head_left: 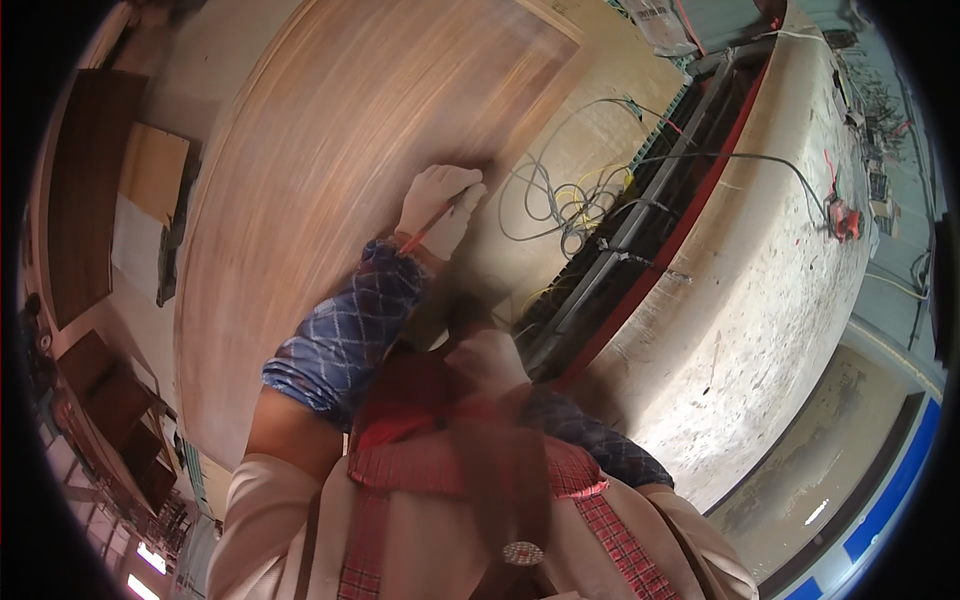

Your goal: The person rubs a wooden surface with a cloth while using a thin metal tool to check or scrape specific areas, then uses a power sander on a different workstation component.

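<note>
A large brown wood-grain panel (350, 130) with a raised border lies in front of me. My left hand (440, 205), in a white glove, is at the panel's right side. Its fingers are closed around a thin red pencil-like stick (425, 228), whose red end points back toward my wrist. My right hand (490, 365), also gloved, is close to my body and smeared by motion. A dark blurred shape (470, 315) shows just beyond it. Whether the right hand holds anything is not clear.
Loose grey and yellow cables (575, 205) lie coiled on a tan surface beside the panel. Past a dark gap with a red edge stands a long pale, stained worktop (740, 330), with a red power tool (845, 218) on it. Dark brown panels (95, 190) are at the left.
</note>
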`<act>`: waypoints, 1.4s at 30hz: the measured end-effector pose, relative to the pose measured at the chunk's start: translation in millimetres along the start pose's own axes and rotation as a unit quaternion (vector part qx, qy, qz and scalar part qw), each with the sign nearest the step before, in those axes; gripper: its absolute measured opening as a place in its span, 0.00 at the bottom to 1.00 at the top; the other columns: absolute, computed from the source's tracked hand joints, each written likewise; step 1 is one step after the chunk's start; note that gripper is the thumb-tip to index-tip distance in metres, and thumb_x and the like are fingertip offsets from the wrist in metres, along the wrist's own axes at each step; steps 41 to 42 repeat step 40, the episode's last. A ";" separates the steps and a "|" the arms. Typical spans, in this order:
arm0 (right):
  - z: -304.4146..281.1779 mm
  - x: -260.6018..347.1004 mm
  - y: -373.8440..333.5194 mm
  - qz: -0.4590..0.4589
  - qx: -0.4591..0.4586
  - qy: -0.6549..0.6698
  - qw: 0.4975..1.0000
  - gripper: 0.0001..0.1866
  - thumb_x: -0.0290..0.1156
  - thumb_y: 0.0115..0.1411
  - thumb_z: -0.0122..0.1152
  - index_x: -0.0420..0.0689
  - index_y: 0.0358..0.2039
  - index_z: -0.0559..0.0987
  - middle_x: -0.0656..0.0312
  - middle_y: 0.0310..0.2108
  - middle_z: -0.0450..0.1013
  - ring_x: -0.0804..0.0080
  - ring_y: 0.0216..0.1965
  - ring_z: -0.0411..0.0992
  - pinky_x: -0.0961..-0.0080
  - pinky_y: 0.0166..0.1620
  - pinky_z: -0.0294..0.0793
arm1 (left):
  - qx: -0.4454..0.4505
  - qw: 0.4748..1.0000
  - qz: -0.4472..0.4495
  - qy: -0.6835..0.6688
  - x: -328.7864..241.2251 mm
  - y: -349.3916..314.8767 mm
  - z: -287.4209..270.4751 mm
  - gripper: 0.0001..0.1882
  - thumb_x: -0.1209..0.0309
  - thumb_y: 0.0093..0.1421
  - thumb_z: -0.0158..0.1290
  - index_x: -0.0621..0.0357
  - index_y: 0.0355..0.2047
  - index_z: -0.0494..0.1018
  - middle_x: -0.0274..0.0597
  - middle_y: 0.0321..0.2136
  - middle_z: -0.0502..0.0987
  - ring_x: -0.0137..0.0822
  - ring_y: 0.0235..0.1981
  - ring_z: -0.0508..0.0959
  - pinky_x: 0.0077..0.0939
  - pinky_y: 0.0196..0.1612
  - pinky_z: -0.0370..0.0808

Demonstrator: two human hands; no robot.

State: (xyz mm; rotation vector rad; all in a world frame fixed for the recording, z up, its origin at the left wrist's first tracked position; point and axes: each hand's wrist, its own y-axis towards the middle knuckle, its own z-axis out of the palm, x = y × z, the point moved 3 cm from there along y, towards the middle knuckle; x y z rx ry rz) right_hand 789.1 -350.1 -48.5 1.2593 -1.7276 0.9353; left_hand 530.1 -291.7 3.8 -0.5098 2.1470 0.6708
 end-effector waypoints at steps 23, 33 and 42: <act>-39.7 -34.3 -11.7 0.140 -0.004 0.013 0.990 0.21 0.22 0.43 0.69 0.45 0.40 0.76 0.55 0.39 0.72 0.52 0.43 0.69 0.61 0.48 0.69 | -0.002 0.997 -0.069 0.032 22.9 156.0 87.0 0.12 0.63 0.61 0.48 0.59 0.35 0.75 0.48 0.31 0.79 0.46 0.38 0.78 0.33 0.41 0.73; -56.6 -27.6 -15.6 0.112 -0.101 -0.019 0.988 0.24 0.19 0.40 0.69 0.45 0.40 0.75 0.56 0.35 0.73 0.52 0.40 0.70 0.61 0.42 0.68 | 0.199 0.948 -0.203 0.142 -2.3 223.7 87.0 0.17 0.55 0.58 0.51 0.56 0.34 0.77 0.49 0.32 0.79 0.49 0.37 0.78 0.37 0.41 0.73; -5.1 -45.8 -45.9 0.092 0.001 -0.105 0.990 0.32 0.35 0.32 0.78 0.49 0.42 0.76 0.57 0.43 0.71 0.52 0.45 0.67 0.58 0.48 0.66 | 0.241 0.935 -0.217 0.147 15.0 134.4 34.7 0.15 0.58 0.58 0.49 0.57 0.32 0.76 0.52 0.30 0.79 0.53 0.35 0.77 0.38 0.41 0.73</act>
